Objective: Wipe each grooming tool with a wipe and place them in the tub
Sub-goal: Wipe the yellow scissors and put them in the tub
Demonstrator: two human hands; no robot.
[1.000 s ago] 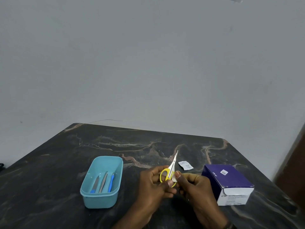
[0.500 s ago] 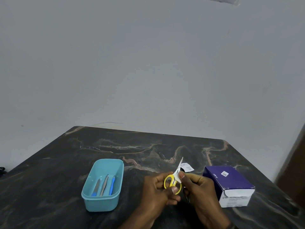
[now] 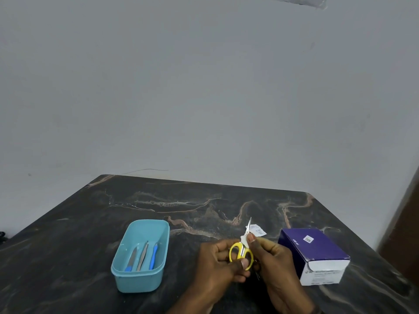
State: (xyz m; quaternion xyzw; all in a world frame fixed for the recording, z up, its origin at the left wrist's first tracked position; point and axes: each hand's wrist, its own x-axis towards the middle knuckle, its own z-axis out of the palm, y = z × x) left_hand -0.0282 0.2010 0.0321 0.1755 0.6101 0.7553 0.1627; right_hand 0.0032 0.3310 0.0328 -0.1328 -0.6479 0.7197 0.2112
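Scissors (image 3: 241, 253): yellow-handled, held above the table (image 3: 90, 223) between the two hands, blades together and pointed up and away from the person.
Left hand (image 3: 217, 261): fingers curled round the yellow handle loops, thumb laid across the lower loop.
Right hand (image 3: 272, 261): thumb and fingers pinched on a small white wipe (image 3: 244, 240), which is pressed against the blades just above the handles.
Tub (image 3: 140, 257): light blue, oblong, set on the table to the left of the hands and apart from them.
Tub contents: three slim tools (image 3: 142, 257) laid side by side, two with blue handles, one plain metal.
Box (image 3: 315, 254): purple with a white end face, placed to the right of the hands.
Sachet (image 3: 258, 231): small white torn packet, seen on the table just behind the scissor tips.
Background: a plain grey wall is seen behind the dark marbled table.
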